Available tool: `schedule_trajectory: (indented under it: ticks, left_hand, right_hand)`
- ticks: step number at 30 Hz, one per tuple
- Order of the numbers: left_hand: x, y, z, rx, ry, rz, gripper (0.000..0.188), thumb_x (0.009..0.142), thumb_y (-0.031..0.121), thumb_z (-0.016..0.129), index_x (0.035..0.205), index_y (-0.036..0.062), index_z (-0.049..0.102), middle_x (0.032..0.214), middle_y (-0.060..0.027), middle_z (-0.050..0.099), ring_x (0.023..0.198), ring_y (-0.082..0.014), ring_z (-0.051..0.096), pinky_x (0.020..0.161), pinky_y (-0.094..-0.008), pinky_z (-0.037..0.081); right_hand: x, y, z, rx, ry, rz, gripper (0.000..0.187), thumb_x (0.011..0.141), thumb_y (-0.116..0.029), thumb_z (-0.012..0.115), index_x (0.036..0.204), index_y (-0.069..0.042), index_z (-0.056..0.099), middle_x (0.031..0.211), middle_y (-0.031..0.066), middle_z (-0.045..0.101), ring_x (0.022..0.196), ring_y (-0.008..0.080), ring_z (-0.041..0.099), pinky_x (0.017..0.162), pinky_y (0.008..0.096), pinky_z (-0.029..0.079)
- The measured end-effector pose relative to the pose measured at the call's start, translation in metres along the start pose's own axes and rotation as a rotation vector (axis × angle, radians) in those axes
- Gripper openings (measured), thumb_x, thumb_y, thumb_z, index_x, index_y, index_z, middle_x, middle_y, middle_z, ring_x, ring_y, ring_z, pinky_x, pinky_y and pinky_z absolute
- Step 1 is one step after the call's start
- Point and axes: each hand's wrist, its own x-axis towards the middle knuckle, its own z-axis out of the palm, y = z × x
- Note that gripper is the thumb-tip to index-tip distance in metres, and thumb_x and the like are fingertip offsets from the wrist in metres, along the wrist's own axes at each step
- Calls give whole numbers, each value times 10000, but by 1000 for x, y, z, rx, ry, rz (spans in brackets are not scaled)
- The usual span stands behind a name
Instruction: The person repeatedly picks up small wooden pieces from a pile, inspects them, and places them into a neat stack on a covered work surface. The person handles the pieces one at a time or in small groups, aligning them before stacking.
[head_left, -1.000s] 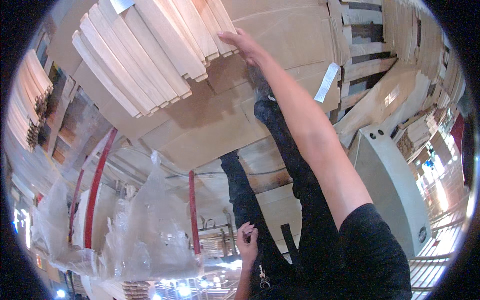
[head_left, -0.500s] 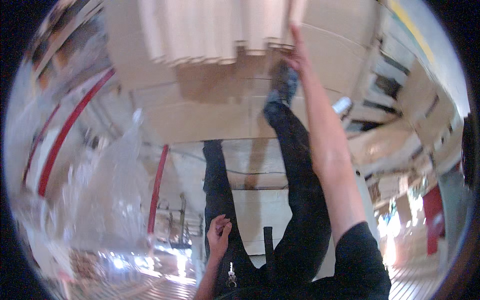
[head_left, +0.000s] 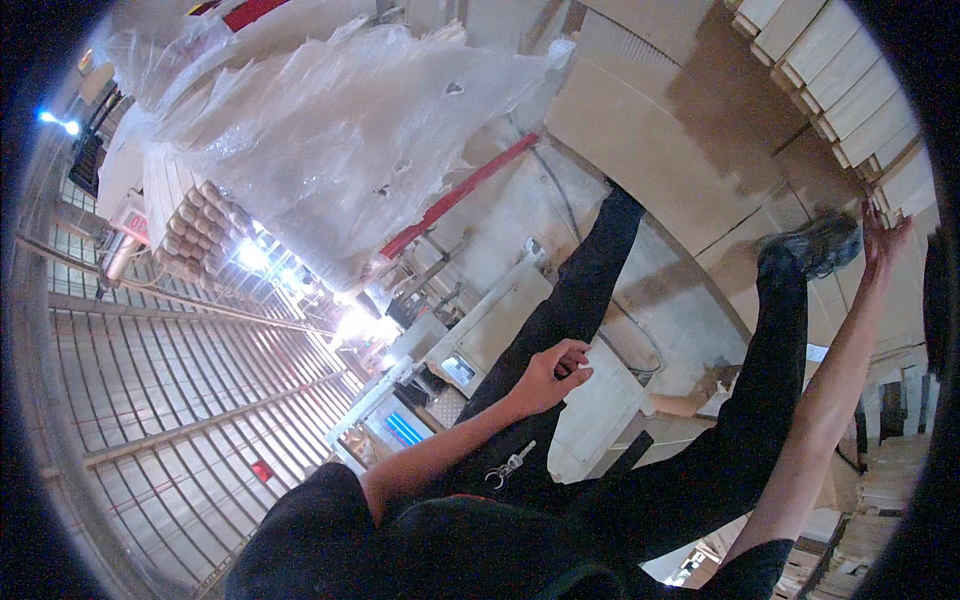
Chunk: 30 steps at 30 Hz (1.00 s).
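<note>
Pale wooden strips [head_left: 835, 75] lie side by side in a row at the upper right, their ends stepped. My right hand [head_left: 885, 238] is stretched out at the nearest strip's end, fingers apart and touching it; part of the fingers blurs against the wood. Under the strips spreads a brown cardboard sheet [head_left: 640, 110]. In front of my body, over my left thigh, hovers my left hand [head_left: 553, 375], its fingers loosely bent, a gap to the thumb and nothing visible in it.
Clear plastic wrapping [head_left: 330, 120] covers a load at the upper left, near a bundle of wooden bars [head_left: 200, 230]. A red strip [head_left: 460, 195] runs along the floor beside it. My shoe [head_left: 825, 245] stands on the cardboard. A machine with a lit screen [head_left: 400, 425] is behind my left arm.
My view has swung left, so the strips sit at the upper right instead of the top middle. The right hand stays by the strips' ends; the left remains near my thigh.
</note>
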Motion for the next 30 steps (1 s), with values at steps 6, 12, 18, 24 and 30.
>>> schedule_trajectory:
  ticks: [6, 12, 18, 24, 30]
  left_hand:
    - [20, 2, -4, -20, -15, 47, 366, 874, 174, 667, 1196, 68, 527, 951, -67, 647, 808, -123, 617, 724, -277, 515]
    - [21, -2, -8, -32, 21, 77, 377, 861, 201, 681, 1176, 52, 537, 949, -99, 652, 779, -121, 616, 665, -265, 507]
    - [21, 9, -9, -18, -12, 2, 355, 872, 181, 659, 1184, 63, 535, 963, -70, 659, 857, -146, 633, 731, -295, 513]
    - [61, 20, 36, -54, -75, 220, 351, 838, 165, 689, 1146, 50, 567, 950, -93, 659, 836, -156, 638, 715, -309, 509]
    - [105, 75, 79, -230, -216, 194, 411, 839, 91, 658, 1218, 2, 527, 1052, -90, 641, 1000, -160, 608, 883, -306, 487]
  right_hand:
    - [46, -38, -37, -49, -146, 53, 614, 846, -425, 608, 1318, -106, 381, 1343, 227, 325, 1202, 429, 434, 936, 476, 440]
    - [-5, -34, 4, -191, -67, 76, 688, 822, -468, 602, 1348, -81, 382, 1340, 155, 410, 1194, 362, 446, 960, 449, 386]
    - [-51, -38, -3, -240, -137, 60, 684, 835, -533, 537, 1359, -117, 393, 1391, 112, 410, 1262, 299, 401, 1015, 465, 346]
    - [-104, -56, -130, -471, -36, 61, 647, 813, -533, 585, 1279, -97, 474, 1206, 92, 507, 1078, 247, 484, 897, 420, 417]
    - [-218, 23, -132, -633, 9, 250, 574, 758, -459, 706, 1150, -62, 573, 970, 27, 587, 829, 172, 566, 707, 343, 474]
